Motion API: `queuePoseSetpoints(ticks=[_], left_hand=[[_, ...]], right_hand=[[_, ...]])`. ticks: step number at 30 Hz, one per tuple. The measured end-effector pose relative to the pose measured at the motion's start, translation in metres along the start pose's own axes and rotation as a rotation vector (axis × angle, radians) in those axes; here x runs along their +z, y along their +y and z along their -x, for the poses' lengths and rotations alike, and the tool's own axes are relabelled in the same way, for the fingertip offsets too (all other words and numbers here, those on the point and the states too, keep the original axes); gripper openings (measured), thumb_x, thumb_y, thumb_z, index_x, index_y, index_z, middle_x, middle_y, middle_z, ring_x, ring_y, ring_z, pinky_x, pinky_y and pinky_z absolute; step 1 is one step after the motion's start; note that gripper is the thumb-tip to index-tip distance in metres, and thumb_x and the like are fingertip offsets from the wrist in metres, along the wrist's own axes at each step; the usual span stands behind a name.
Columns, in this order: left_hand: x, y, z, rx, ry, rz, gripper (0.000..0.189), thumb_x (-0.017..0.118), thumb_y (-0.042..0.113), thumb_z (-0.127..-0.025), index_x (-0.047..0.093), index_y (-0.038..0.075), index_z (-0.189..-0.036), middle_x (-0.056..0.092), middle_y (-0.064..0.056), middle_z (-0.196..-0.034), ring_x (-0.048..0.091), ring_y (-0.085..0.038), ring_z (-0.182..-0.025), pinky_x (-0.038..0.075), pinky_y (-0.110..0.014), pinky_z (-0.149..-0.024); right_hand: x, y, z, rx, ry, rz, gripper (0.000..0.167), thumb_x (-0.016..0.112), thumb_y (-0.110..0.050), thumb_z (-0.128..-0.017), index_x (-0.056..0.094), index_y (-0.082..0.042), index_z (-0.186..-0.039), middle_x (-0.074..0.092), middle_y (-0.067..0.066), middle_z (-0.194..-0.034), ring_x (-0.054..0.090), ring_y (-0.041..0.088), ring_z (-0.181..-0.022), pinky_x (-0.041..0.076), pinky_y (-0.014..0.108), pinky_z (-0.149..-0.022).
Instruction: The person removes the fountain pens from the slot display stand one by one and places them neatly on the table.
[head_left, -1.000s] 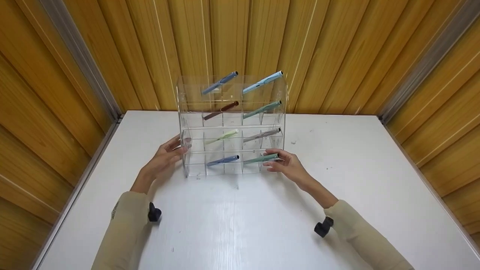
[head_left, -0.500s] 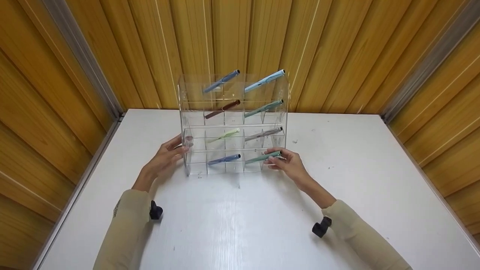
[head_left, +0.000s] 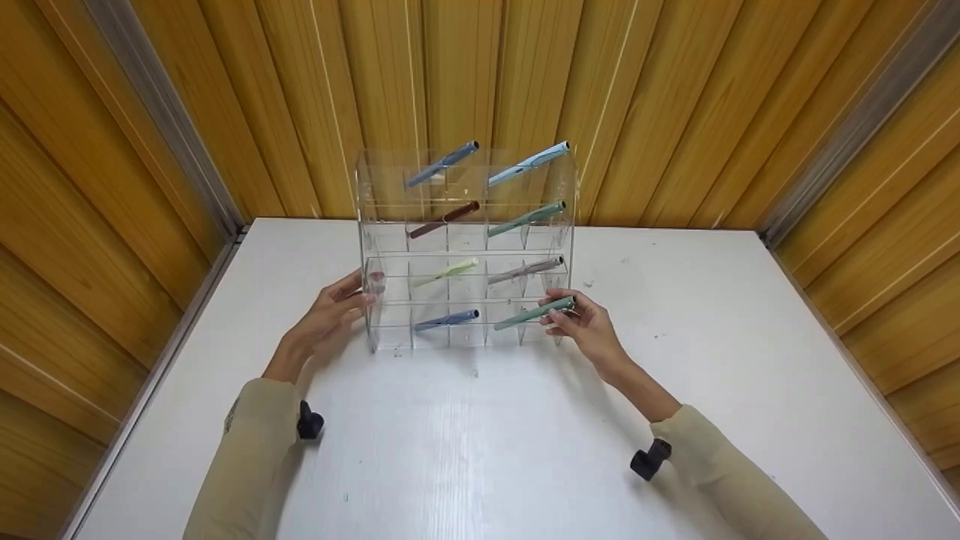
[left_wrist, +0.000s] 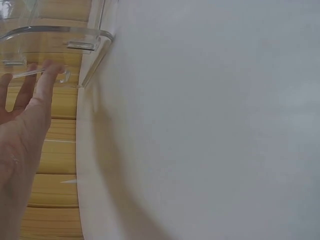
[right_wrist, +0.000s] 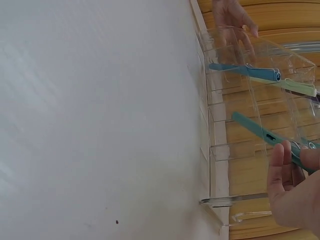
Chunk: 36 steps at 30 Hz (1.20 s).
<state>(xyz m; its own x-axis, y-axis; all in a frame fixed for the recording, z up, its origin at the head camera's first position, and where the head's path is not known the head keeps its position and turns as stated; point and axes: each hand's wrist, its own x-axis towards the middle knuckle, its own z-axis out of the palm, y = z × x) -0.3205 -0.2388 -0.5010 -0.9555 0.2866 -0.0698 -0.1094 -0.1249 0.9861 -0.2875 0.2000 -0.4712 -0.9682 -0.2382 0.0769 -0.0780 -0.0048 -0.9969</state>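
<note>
A clear acrylic pen display rack [head_left: 465,337] stands upright on the white table, with pens lying slanted across its tiers. At its left side my left hand [head_left: 330,311] grips the side panel, fingertips pressed to the plastic. My right hand [head_left: 589,326] pinches the capped end of a green pen [head_left: 529,315] at the bottom right of the rack. In the right wrist view this green pen [right_wrist: 260,131] slants across the front of the bottom tier, with thumb and fingers around its upper end. Beside it on the same tier lies a blue pen [head_left: 446,320].
Higher on the rack are a grey pen [head_left: 525,270], a light-green pen [head_left: 445,272], a dark-red pen [head_left: 444,220], another green pen [head_left: 527,218], a dark-blue pen [head_left: 442,163] and a light-blue pen [head_left: 529,163]. Wood-look panels [head_left: 457,75] rise behind the white table [head_left: 450,450].
My right thumb and fingers have closed on the bottom green pen. Since then, the pen has shifted slightly right and up with the hand. My left hand stays at the rack's side.
</note>
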Motion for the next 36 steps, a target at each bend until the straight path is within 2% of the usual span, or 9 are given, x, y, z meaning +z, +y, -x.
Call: queuePoseSetpoints(ticks=[4, 10, 21, 26, 30, 33, 36], left_hand=[[0.001, 0.001, -0.001, -0.006, 0.014, -0.002, 0.073, 0.06, 0.009, -0.101, 0.022, 0.007, -0.163, 0.031, -0.015, -0.165, 0.042, -0.028, -0.144, 0.03, -0.048, -0.126], [0.001, 0.002, 0.001, -0.008, 0.022, -0.011, 0.075, 0.06, 0.012, -0.101, 0.019, 0.009, -0.164, 0.025, -0.014, -0.168, 0.032, -0.033, -0.152, 0.027, -0.049, -0.127], [0.0, -0.002, 0.002, -0.025, 0.015, -0.012, 0.076, 0.058, 0.013, -0.102, 0.015, 0.009, -0.165, 0.018, -0.015, -0.169, 0.027, -0.036, -0.155, 0.025, -0.049, -0.128], [-0.001, -0.001, 0.006, -0.031, 0.024, -0.032, 0.078, 0.058, 0.015, -0.102, 0.013, 0.01, -0.165, 0.017, -0.017, -0.169, 0.028, -0.038, -0.155, 0.024, -0.05, -0.128], [-0.003, 0.0, 0.009, -0.034, 0.027, -0.023, 0.076, 0.055, 0.013, -0.103, 0.011, 0.011, -0.165, 0.016, -0.017, -0.169, 0.028, -0.039, -0.155, 0.024, -0.049, -0.128], [-0.002, -0.001, 0.007, -0.04, 0.023, -0.021, 0.076, 0.055, 0.014, -0.104, 0.011, 0.013, -0.166, 0.015, -0.017, -0.169, 0.028, -0.038, -0.155, 0.025, -0.049, -0.128], [0.001, -0.001, 0.004, -0.049, 0.019, -0.034, 0.077, 0.058, 0.018, -0.103, 0.012, 0.015, -0.166, 0.013, -0.016, -0.171, 0.028, -0.037, -0.155, 0.023, -0.049, -0.128]], right_hand=[[-0.004, -0.003, 0.0, -0.012, 0.012, 0.001, 0.045, 0.059, -0.002, -0.101, 0.048, 0.003, -0.145, 0.071, -0.005, -0.117, 0.07, 0.007, -0.094, 0.06, 0.024, -0.083], [-0.004, -0.006, 0.0, -0.02, 0.038, -0.022, 0.048, 0.061, -0.002, -0.1, 0.046, 0.002, -0.146, 0.072, -0.01, -0.115, 0.07, 0.006, -0.094, 0.059, 0.024, -0.083], [-0.011, 0.0, 0.006, 0.038, 0.189, -0.147, 0.045, 0.062, -0.007, -0.101, 0.048, -0.005, -0.144, 0.075, -0.009, -0.117, 0.069, 0.004, -0.092, 0.056, 0.022, -0.082], [-0.013, 0.001, 0.008, 0.055, 0.181, -0.149, 0.047, 0.063, -0.011, -0.101, 0.047, -0.002, -0.144, 0.074, -0.012, -0.116, 0.068, 0.006, -0.098, 0.056, 0.021, -0.086], [-0.012, -0.001, 0.01, 0.046, 0.147, -0.167, 0.047, 0.064, -0.012, -0.1, 0.047, 0.0, -0.143, 0.073, -0.01, -0.118, 0.066, 0.008, -0.108, 0.056, 0.026, -0.096], [-0.014, -0.003, 0.013, 0.024, 0.149, -0.236, 0.04, 0.063, -0.007, -0.1, 0.052, -0.002, -0.138, 0.072, -0.004, -0.12, 0.067, 0.011, -0.113, 0.056, 0.034, -0.103], [-0.016, -0.006, 0.015, -0.003, 0.156, -0.314, 0.032, 0.061, -0.001, -0.1, 0.06, -0.009, -0.131, 0.069, 0.004, -0.122, 0.068, 0.015, -0.116, 0.056, 0.041, -0.104]])
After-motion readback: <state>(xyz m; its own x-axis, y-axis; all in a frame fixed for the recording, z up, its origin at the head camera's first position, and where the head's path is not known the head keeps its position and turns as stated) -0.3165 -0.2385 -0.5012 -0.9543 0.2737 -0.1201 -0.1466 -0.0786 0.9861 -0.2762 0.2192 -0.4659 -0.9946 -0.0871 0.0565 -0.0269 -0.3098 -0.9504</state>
